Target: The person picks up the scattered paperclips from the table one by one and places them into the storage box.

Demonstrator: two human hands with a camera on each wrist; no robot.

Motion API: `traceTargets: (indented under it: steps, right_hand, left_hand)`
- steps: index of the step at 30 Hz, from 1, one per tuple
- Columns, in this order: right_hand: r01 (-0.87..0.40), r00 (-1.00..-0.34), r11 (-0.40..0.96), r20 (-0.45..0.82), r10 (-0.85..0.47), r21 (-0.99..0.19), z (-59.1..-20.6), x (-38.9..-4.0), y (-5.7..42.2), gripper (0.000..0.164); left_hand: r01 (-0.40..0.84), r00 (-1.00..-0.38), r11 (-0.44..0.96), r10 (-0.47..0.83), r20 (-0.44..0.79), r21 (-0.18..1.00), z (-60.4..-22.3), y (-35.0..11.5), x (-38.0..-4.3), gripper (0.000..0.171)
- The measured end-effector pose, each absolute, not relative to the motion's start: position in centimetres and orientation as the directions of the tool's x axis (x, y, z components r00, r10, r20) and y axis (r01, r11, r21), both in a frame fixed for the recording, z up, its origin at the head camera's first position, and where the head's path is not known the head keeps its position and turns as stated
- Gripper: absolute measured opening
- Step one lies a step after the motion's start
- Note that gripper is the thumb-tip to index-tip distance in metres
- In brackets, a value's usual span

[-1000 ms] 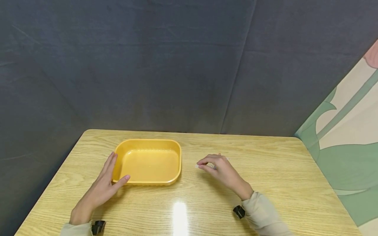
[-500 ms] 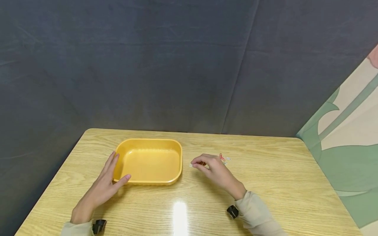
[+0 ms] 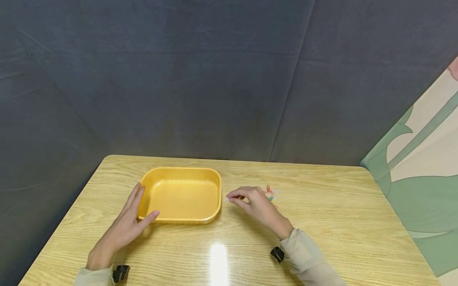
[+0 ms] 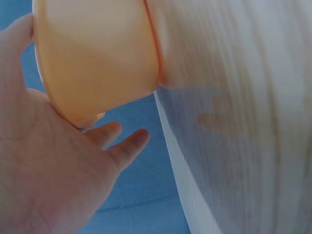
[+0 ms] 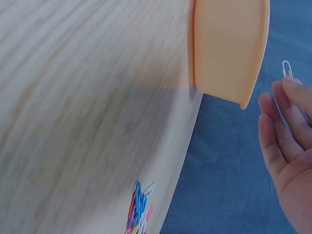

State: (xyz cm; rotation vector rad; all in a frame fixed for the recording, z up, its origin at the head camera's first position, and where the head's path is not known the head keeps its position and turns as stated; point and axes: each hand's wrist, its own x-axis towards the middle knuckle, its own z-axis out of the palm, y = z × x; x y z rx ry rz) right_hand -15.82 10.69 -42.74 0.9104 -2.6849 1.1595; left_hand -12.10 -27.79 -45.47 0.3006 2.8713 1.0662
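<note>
A yellow plastic basin stands on the left half of the wooden table. My left hand rests on its near left corner, fingers stretched along the left rim and thumb by the front rim. Between thumb and index finger, my right hand pinches a white paper clip, just right of the basin's right wall. The right wrist view shows this paper clip upright above the fingertips, higher than the basin's rim. The other fingers of that hand are loosely bent.
A small pile of coloured paper clips, red, blue, pink and white among them, lies on the table behind the right hand. A dark blue cloth hangs beyond the far edge. A patterned curtain borders the right side.
My right hand has moved left with the white paper clip, from over the pile to beside the basin, uncovering more of the pile. The left hand stays in place.
</note>
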Motion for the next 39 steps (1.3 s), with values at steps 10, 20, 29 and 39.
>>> traceTargets:
  steps: [10, 20, 29, 39]
  right_hand:
    - [-0.571, -0.801, 0.490, 0.318, -0.507, -0.658, -42.5, -16.4, 9.5, 0.011]
    - [-0.594, -0.787, 0.470, 0.350, -0.508, -0.653, -42.3, -16.9, 8.6, 0.012]
    - [-0.591, -0.786, 0.459, 0.347, -0.511, -0.663, -42.6, -17.4, 7.5, 0.012]
    - [-0.604, -0.776, 0.422, 0.379, -0.504, -0.676, -43.2, -17.7, 6.1, 0.011]
  left_hand:
    - [0.156, -0.979, 0.735, 0.204, 0.004, 0.660, -45.3, -27.8, -11.9, 0.091]
    - [0.147, -0.980, 0.738, 0.199, -0.005, 0.659, -45.3, -27.7, -12.0, 0.091]
    - [0.147, -0.980, 0.740, 0.200, -0.005, 0.656, -45.5, -27.6, -12.2, 0.091]
    - [0.148, -0.982, 0.748, 0.191, 0.004, 0.647, -45.5, -27.6, -12.2, 0.090]
